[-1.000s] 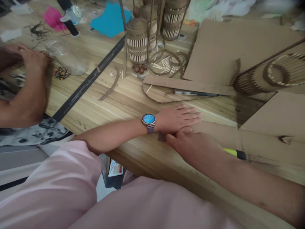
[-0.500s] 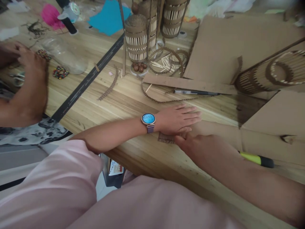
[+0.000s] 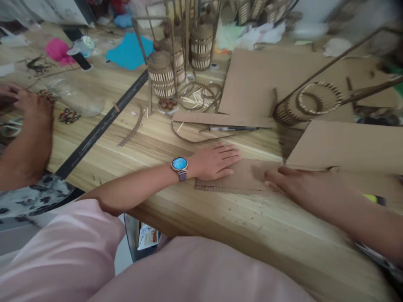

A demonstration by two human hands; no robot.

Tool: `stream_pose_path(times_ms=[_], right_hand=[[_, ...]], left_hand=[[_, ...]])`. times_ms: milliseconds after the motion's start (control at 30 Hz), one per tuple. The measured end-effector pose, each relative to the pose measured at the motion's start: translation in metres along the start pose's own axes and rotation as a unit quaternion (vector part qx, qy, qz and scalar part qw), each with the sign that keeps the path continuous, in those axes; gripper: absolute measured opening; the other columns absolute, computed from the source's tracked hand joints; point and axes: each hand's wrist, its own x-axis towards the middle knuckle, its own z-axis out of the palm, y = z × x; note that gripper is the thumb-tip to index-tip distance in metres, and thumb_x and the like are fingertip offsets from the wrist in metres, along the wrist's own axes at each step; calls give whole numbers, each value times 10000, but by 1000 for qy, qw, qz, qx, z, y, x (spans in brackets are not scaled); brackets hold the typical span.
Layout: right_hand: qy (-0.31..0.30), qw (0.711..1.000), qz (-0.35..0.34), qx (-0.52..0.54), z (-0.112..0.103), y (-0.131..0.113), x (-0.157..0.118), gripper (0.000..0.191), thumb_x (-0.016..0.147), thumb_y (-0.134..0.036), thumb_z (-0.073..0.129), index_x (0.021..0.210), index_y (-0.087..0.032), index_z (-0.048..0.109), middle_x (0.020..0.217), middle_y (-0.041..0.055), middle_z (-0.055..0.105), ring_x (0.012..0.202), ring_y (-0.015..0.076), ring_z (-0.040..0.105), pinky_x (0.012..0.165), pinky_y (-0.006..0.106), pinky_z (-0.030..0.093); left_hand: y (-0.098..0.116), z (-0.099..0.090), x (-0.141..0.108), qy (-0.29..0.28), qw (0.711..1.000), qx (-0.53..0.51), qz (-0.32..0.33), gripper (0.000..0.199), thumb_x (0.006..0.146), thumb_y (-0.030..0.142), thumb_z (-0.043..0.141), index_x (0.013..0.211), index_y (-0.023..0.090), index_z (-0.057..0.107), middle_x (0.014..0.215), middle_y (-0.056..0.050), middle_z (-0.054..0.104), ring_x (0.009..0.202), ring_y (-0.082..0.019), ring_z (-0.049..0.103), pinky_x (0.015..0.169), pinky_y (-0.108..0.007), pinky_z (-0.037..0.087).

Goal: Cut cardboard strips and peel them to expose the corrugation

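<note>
My left hand, a watch on its wrist, lies flat with outstretched fingers on a brown cardboard strip near the table's front edge. Pencil-like lines mark the strip's left end. Over the strip's right part, my right hand reaches in with its fingers bent and pressed together, touching the cardboard. What lies between those fingers, if anything, is hidden. A yellow and black handle shows partly behind my right forearm.
Ahead lie a pen, a cardboard strip and stick-sided lanterns. A stick-and-cardboard cylinder stands at the right by cardboard sheets. Another person's arm rests at the left near a clear jar.
My right hand has moved right along the cardboard, away from my left hand. My left hand stays flat on the strip. The view has shifted, showing more of the table's far side.
</note>
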Motion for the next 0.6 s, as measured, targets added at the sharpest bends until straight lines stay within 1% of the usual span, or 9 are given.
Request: stream_pose_path(times_ms=[67, 100, 167, 233, 300, 400, 500, 567, 600], right_hand=[[-71, 996, 44, -44, -16, -5, 9, 321, 991, -389, 396, 1141, -233, 633, 929, 105, 684, 713, 278, 672, 509, 326, 381], [-68, 995, 53, -41, -23, -9, 15, 322, 1002, -336, 374, 1165, -203, 617, 956, 121, 678, 736, 275, 679, 534, 326, 403], [-41, 997, 58, -33, -30, -19, 31, 332, 1016, -325, 356, 1183, -177, 602, 1012, 140, 667, 814, 270, 689, 617, 328, 447], [-12, 998, 60, -20, -29, -28, 48, 342, 1023, -338, 355, 1195, -174, 601, 1050, 155, 659, 885, 286, 691, 660, 334, 465], [22, 999, 45, -4, -25, -35, 63, 331, 1018, -343, 391, 1228, -195, 600, 1088, 157, 652, 954, 282, 682, 696, 327, 473], [81, 996, 26, 15, -22, -41, 77, 398, 1012, -323, 427, 1386, -224, 519, 1185, 175, 631, 1072, 287, 644, 788, 350, 483], [135, 990, 3, 33, -25, -41, 67, 502, 1006, -335, 461, 1490, -209, 417, 1301, 180, 595, 1214, 289, 561, 975, 398, 432], [159, 986, -13, 49, -27, -35, 44, 458, 1024, -363, 418, 1453, -208, 468, 1318, 154, 598, 1239, 269, 539, 1029, 399, 402], [165, 984, -20, 58, -26, -30, 29, 437, 1033, -387, 389, 1416, -213, 509, 1297, 138, 615, 1212, 256, 557, 1013, 390, 418]], left_hand=[[2, -1, -2, 32, 999, -2, 4, 556, 1049, 470, 366, 1437, 93, 494, 1526, -144, 483, 1441, -256, 385, 1208, -396, 239], [4, -3, -3, 42, 999, -1, 5, 573, 1030, 516, 398, 1391, 95, 540, 1482, -161, 526, 1392, -279, 436, 1180, -414, 283], [12, -9, -4, 44, 999, 7, 9, 683, 942, 664, 479, 1306, 101, 607, 1425, -192, 560, 1318, -332, 482, 1119, -458, 346], [21, -17, -2, 24, 1000, 17, 0, 815, 815, 774, 572, 1299, 121, 613, 1433, -212, 535, 1290, -381, 481, 1070, -502, 380], [29, -23, 0, -5, 1000, 21, -5, 850, 756, 749, 668, 1337, 134, 583, 1434, -215, 525, 1252, -383, 504, 1028, -498, 416], [34, -31, 3, -33, 999, 13, -9, 786, 770, 623, 737, 1340, 108, 571, 1399, -208, 555, 1229, -361, 526, 1027, -460, 432], [28, -41, 2, -53, 999, -7, -12, 645, 776, 530, 746, 1252, 110, 632, 1324, -201, 616, 1179, -363, 567, 992, -462, 466], [19, -53, -3, -66, 996, -60, -5, 594, 796, 486, 720, 1273, 144, 626, 1313, -157, 646, 1176, -334, 591, 1003, -440, 472], [13, -61, -5, -78, 993, -89, -4, 556, 812, 458, 698, 1270, 150, 631, 1306, -144, 659, 1172, -313, 607, 1016, -419, 469]])
